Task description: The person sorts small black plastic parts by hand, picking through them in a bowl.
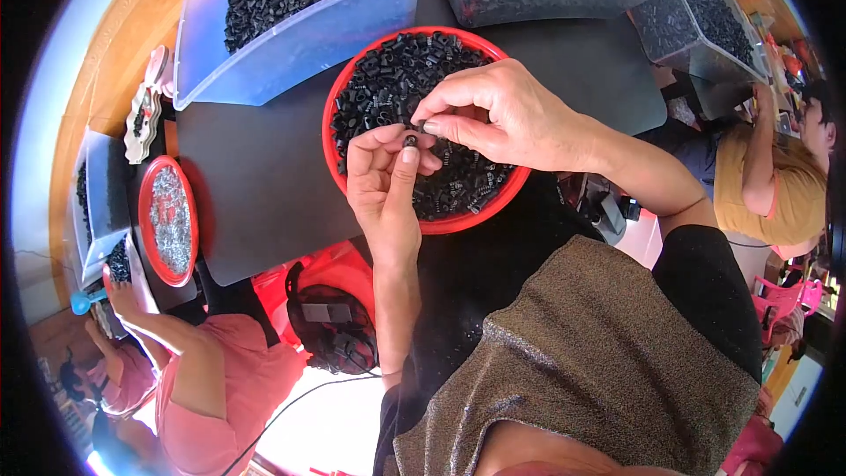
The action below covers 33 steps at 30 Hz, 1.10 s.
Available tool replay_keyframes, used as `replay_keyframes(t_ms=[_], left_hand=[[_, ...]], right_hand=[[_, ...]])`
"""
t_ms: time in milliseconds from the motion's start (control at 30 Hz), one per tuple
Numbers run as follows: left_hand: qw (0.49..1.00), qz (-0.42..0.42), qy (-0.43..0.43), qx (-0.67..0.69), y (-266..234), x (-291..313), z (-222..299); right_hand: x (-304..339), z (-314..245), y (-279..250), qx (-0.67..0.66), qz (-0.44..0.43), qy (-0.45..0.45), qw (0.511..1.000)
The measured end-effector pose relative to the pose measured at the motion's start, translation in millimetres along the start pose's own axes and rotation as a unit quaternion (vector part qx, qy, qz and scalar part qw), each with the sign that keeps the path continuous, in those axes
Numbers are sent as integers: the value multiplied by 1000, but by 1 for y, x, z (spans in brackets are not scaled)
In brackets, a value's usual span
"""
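Both of my hands work close together above a red basin full of small black plastic parts. A small dark cylindrical piece is pinched between the thumb and fingers of my left hand, its end facing up. My right hand reaches in from the right with thumb and forefinger pressed together beside that piece. Whatever lies between those right fingertips is too small and hidden to name. The fingertips of the two hands nearly meet.
On the dark table, a clear bin of black parts stands far left. Behind the basin is a bin of pale pieces, with another bin farther right. A red tray holds silvery pieces. Other people sit left and right.
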<state>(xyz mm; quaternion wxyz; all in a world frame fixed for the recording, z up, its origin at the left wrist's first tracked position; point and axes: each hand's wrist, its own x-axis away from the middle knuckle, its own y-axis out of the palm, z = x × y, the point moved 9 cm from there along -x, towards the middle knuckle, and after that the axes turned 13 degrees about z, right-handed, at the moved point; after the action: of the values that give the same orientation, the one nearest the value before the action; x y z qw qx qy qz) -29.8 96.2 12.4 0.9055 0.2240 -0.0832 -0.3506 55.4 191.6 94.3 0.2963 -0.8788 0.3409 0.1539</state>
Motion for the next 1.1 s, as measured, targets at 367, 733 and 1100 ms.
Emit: replay_keyframes(t_ms=[367,733,1100], left_hand=[[996,-35,33,-78,4,6,0],[976,-42,102,-186,10,10,0],[982,-71,86,-155,12,22,1]], right_hand=[[6,17,10,-21,-85,159,983],[13,28,13,-24,-95,181,979],[26,38,20,-181,-212,322,905]])
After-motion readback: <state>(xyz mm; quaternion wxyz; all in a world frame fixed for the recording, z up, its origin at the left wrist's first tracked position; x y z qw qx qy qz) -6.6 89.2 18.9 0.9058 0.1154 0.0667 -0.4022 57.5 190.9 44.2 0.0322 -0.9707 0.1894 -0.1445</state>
